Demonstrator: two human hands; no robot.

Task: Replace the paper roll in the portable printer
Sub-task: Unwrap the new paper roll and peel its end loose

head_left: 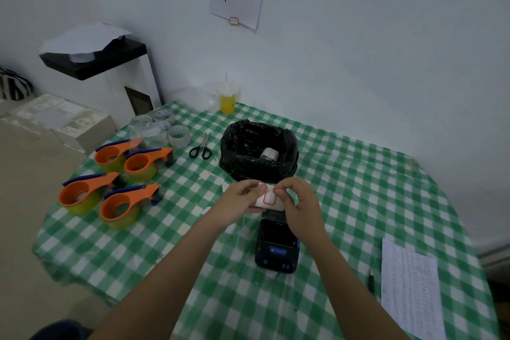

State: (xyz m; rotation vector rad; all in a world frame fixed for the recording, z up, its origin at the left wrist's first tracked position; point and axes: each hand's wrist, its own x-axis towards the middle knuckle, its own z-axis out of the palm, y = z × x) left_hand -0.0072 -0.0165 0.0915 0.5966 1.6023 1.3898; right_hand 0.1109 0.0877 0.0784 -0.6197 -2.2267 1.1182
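Both hands are working at table centre, just above the small black portable printer with blue buttons (276, 246), which is sitting lid-open with its empty paper bay facing up, presumably so the roll can drop straight in. The left hand (239, 199) is cradling the white label roll with red-bordered labels (269, 199) from its 9 o'clock side, fingers curled around it, thumb pressing on top. The right hand (300, 199) is at the roll's 3 o'clock, thumb and forefinger pinched together on the label edge; likely picking the leading end free so it can feed through the slot, though the exact contact is too small to confirm. The roll is held at the printer's 12 o'clock, close over the bay, not yet seated. Black plastic-lined waste bin (258, 150) is sitting at 12 o'clock beyond the hands, with a spent grey cardboard core (269, 154) inside, so old roll looks already out. Four orange tape dispensers (116, 182) are parked at 9 o'clock, black-handled scissors (201, 148) at 11 o'clock, printed white sheet (411, 290) at 4 o'clock, all well apart from the work zone. Next call: free the tail, drop roll in bay, leave the end sticking out before closing the lid.
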